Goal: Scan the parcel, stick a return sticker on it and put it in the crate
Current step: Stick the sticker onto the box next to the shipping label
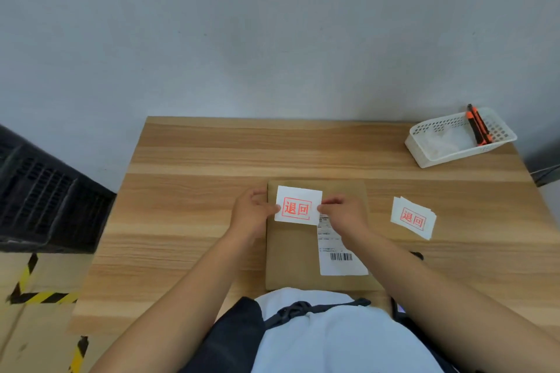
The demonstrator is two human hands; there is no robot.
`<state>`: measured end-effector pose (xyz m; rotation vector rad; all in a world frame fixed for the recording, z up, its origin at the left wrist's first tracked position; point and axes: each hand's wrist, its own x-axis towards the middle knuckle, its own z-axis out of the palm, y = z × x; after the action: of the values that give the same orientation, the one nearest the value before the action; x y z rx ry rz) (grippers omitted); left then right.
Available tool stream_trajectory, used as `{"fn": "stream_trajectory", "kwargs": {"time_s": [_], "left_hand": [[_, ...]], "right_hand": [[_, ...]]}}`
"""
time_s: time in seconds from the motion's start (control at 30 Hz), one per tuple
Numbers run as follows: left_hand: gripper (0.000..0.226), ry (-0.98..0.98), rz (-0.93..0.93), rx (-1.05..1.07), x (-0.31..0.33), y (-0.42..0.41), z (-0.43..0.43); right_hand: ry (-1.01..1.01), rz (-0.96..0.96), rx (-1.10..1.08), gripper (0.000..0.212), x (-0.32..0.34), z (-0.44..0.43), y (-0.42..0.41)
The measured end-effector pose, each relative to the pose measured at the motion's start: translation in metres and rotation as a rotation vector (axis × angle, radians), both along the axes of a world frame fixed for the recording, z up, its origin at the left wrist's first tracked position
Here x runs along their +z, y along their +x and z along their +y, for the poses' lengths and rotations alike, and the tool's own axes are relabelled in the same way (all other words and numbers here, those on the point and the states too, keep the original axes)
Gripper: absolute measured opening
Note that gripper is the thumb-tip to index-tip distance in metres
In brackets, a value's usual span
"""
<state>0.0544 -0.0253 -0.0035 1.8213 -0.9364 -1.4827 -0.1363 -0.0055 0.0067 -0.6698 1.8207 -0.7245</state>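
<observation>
A black crate (45,194) stood on the floor off the table's left edge, at about nine o'clock from the parcel, with yellow-and-black tape (36,297) marking the floor below it. The wooden table (188,221) carried a flat brown parcel (291,254) at its centre, close to the person's body. The left hand (253,213) pinched the left edge of a white sticker (298,205) with red characters, thumb on top, and the right hand (344,213) pinched its right edge the same way, so the sticker sat over the parcel's far-left corner; whether it already touched the paper could not be told. A white shipping label (341,254) with a barcode lay on the parcel at five o'clock from the sticker, partly hidden by the right wrist. At three o'clock from the parcel, well apart, lay a small stack of stickers (413,217). At one o'clock, in the table's far-right corner, sat a white basket (460,138) holding orange-and-black cutters (478,127)
</observation>
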Motion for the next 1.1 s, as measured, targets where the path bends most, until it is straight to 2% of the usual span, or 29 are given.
{"fn": "stream_trajectory", "kwargs": {"time_s": [0.17,0.27,0.67,0.87,1.1], "left_hand": [[0.046,0.031,-0.134,-0.037,-0.01,-0.005,-0.022],[0.046,0.034,-0.174,-0.021,-0.015,-0.006,-0.026],[0.046,0.004,-0.278,-0.056,-0.028,-0.009,-0.027],[0.05,-0.02,-0.342,-0.084,-0.03,-0.01,-0.024],[0.051,-0.008,-0.333,-0.08,-0.032,-0.008,-0.026]], "right_hand": [[0.051,0.141,0.087,0.046,-0.019,-0.034,0.007],[0.085,0.244,0.13,0.054,-0.031,-0.043,0.008],[0.084,0.381,0.139,0.045,-0.053,-0.045,0.009],[0.09,0.466,0.177,0.048,-0.052,-0.046,0.01],[0.111,0.491,0.178,0.046,-0.047,-0.047,0.013]]}}
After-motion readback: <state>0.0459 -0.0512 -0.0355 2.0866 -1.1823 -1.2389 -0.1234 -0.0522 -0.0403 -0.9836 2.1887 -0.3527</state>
